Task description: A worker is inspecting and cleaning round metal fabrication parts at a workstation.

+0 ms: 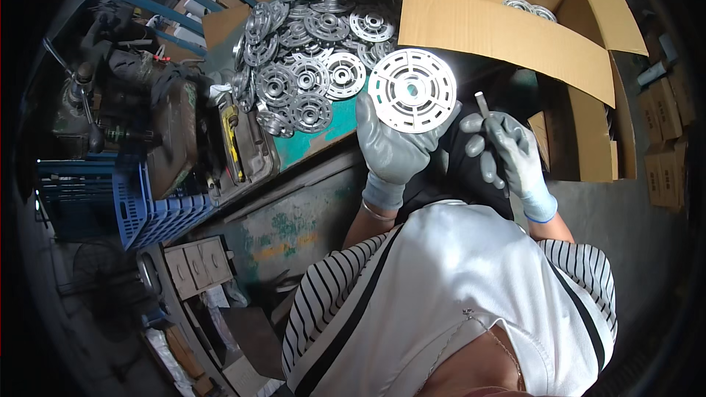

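Note:
A round, slotted metal disc (401,90) faces up, bright under the light, in front of my chest. My left hand (396,153), in a grey-coated glove, grips it from below with the thumb at its left edge; the other fingers are mostly behind it. To the right, my gloved right hand (515,151) closes around a thin, stick-like tool (482,104) whose pale end points up. The tool is apart from the disc, and its exact kind cannot be made out. Beyond my left hand, many similar discs (307,77) lie heaped on a green-topped bench (323,145).
An open cardboard box (507,35) stands at the far right, with discs (521,4) showing inside. A yellow-and-black tool (234,147) lies on the bench's left end. A blue plastic crate (140,207) and a drawer cabinet (197,266) are at left. Stacked cartons (662,173) stand far right.

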Tool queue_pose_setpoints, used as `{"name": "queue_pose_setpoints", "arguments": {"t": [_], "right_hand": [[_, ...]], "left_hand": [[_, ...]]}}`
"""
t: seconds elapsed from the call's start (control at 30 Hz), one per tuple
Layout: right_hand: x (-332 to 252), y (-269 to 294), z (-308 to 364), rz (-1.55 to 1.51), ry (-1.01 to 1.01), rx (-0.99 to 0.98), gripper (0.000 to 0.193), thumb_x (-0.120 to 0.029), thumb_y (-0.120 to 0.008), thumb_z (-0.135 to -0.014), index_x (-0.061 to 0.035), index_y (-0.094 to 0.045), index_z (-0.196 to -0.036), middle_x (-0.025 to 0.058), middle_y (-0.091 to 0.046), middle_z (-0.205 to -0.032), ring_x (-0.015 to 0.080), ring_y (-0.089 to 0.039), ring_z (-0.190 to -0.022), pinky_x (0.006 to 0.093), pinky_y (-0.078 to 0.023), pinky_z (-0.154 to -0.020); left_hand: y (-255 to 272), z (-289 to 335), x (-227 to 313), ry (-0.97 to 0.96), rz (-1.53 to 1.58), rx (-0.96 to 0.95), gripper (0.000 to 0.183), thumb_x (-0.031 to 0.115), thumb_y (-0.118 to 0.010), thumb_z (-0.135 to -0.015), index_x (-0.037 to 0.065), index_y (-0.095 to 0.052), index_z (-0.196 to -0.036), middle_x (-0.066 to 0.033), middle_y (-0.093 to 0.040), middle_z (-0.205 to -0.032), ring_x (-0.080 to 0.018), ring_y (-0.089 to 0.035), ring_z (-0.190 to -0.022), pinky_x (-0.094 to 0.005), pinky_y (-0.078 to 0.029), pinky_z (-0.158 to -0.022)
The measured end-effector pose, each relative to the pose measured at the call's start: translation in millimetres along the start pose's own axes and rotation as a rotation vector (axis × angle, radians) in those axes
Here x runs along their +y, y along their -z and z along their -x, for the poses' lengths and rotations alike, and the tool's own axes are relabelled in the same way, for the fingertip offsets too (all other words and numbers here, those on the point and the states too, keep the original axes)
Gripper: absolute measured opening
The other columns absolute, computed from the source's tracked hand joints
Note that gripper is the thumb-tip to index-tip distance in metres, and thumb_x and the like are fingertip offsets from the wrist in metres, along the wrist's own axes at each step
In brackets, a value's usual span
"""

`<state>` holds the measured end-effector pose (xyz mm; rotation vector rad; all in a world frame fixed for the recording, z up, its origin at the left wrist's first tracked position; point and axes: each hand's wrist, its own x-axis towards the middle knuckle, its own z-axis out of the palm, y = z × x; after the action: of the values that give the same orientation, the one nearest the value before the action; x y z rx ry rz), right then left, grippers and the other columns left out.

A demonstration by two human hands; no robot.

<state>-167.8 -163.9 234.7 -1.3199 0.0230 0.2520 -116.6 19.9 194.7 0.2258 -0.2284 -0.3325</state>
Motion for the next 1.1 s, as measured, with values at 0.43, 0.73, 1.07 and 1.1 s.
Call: {"name": "queue_pose_setpoints", "arguments": {"t": [0.43, 0.73, 1.07, 1.1], "right_hand": [[29, 4, -15, 0.579, 0.121, -0.007, 0.024, -0.017, -0.054, -0.095, -0.0013, -0.060, -0.112, 0.0050, -0.064, -0.079, 0.0103, -0.056, -0.058, 0.0256, -0.047, -0.055], [28, 7, -13, 0.970, 0.310, -0.040, 0.027, -0.010, -0.058, -0.088, 0.0005, -0.058, -0.113, 0.0135, -0.065, -0.084, 0.0201, -0.063, -0.070, 0.0329, -0.050, -0.065], [23, -2, -10, 0.332, -0.058, -0.006, 0.028, -0.021, -0.057, -0.093, 0.0004, -0.058, -0.111, 0.0030, -0.060, -0.073, 0.0075, -0.052, -0.047, 0.0222, -0.043, -0.045], [24, -3, -12, 0.222, -0.056, 0.057, 0.030, -0.021, -0.057, -0.093, 0.0001, -0.057, -0.114, 0.0004, -0.059, -0.073, 0.0054, -0.051, -0.047, 0.0195, -0.041, -0.043]], "left_hand": [[17, 2, 1, -0.091, -0.190, 0.138, 0.073, 0.062, -0.036, -0.092, 0.010, -0.031, -0.143, -0.0129, -0.041, -0.141, -0.0330, -0.044, -0.126, -0.0551, -0.038, -0.102], [21, 4, 7, 0.163, 0.130, 0.187, 0.076, 0.064, -0.035, -0.091, 0.009, -0.030, -0.144, -0.0160, -0.035, -0.145, -0.0383, -0.037, -0.131, -0.0615, -0.028, -0.107], [37, 5, 1, 0.152, 0.190, 0.262, 0.076, 0.058, -0.039, -0.093, 0.000, -0.030, -0.141, -0.0231, -0.036, -0.143, -0.0397, -0.035, -0.132, -0.0568, -0.032, -0.107], [35, 3, 0, 0.101, 0.171, 0.273, 0.074, 0.057, -0.040, -0.093, 0.000, -0.030, -0.140, -0.0229, -0.037, -0.142, -0.0386, -0.037, -0.131, -0.0555, -0.034, -0.107]]}}
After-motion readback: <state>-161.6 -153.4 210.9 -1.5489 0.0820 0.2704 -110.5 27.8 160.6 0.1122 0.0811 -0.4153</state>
